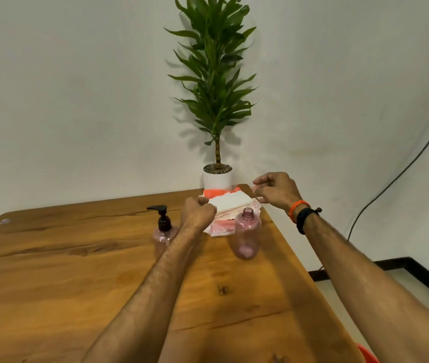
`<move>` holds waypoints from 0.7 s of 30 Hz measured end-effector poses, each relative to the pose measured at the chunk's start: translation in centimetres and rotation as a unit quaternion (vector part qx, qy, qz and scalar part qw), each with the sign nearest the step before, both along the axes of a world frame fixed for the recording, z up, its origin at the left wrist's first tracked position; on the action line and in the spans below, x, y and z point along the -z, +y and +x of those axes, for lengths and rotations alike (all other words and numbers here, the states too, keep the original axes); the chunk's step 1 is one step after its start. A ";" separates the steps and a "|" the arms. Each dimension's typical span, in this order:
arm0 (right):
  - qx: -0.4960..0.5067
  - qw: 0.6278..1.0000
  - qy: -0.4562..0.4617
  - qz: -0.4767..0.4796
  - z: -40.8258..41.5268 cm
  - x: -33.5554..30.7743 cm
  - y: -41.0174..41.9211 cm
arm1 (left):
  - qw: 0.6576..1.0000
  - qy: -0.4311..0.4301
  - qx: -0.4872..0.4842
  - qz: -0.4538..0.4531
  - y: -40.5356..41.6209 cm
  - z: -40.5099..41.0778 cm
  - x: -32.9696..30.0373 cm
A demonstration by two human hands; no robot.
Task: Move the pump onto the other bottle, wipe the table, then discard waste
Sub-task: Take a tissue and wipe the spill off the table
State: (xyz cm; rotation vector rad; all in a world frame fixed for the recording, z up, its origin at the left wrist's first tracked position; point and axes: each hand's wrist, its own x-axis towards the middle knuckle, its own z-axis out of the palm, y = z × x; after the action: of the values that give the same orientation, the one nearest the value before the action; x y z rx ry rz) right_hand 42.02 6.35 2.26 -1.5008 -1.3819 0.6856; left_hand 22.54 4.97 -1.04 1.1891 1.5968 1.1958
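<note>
A pink bottle with a black pump stands on the wooden table, partly behind my left forearm. To its right is a second pink bottle, its neck open. Behind both lies an orange-and-white tissue pack. A white tissue stretches above the pack between my hands. My left hand is a closed fist at the tissue's left edge. My right hand pinches at its right edge. The exact grip points are hard to see.
A tall green plant in a white pot stands against the wall behind the table's far corner. The table's right edge runs close to the open bottle. A red bin's rim shows at the bottom right, and a black cable hangs on the wall.
</note>
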 end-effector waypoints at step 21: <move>-0.065 0.974 -0.214 -0.027 -0.1 8.8 14.4 | 0.975 0.144 -0.150 -0.073 11.6 1.4 5.6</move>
State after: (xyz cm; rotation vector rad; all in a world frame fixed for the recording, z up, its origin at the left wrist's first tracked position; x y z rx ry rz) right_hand 41.94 20.75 -6.55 -1.6774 -1.8107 0.4965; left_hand 23.95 16.53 -6.67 1.0901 2.1059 1.1020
